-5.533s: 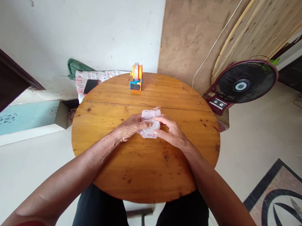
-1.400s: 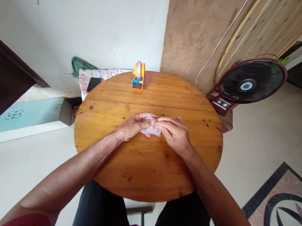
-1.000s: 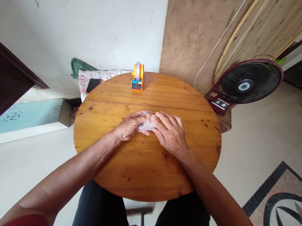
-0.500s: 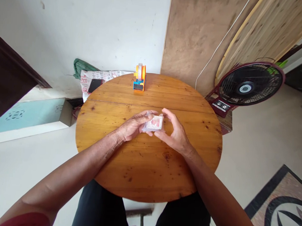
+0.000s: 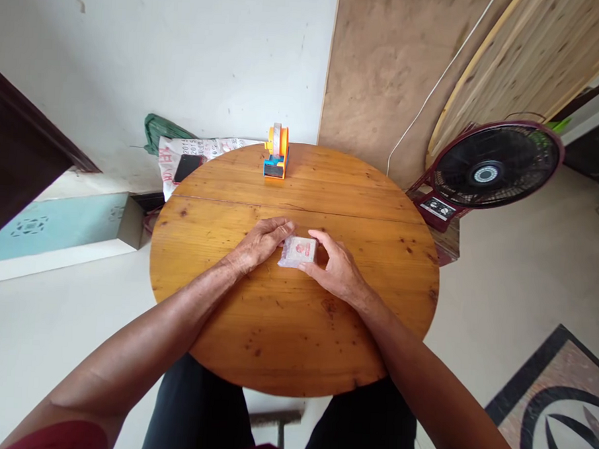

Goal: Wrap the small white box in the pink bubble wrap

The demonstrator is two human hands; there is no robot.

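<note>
A small white box with red print (image 5: 301, 250), wrapped in clear bubbly plastic, is at the middle of the round wooden table (image 5: 285, 336). My left hand (image 5: 266, 241) is closed at the box's left end, thumb and fingers pinching the loose edge of the wrap. My right hand (image 5: 338, 267) curves around the right end, its thumb at the near corner and its index finger at the far corner, so the box sits between them.
An orange and blue tape dispenser (image 5: 276, 152) stands at the table's far edge. Behind the left edge, a dark phone (image 5: 187, 168) lies on a printed white sack (image 5: 223, 146). A dark red fan (image 5: 490, 172) stands at the right.
The box has come down slightly toward me and lies flatter. My left thumb has drawn back from its top onto the wrap's edge, and my right hand has closed in around its right end.
</note>
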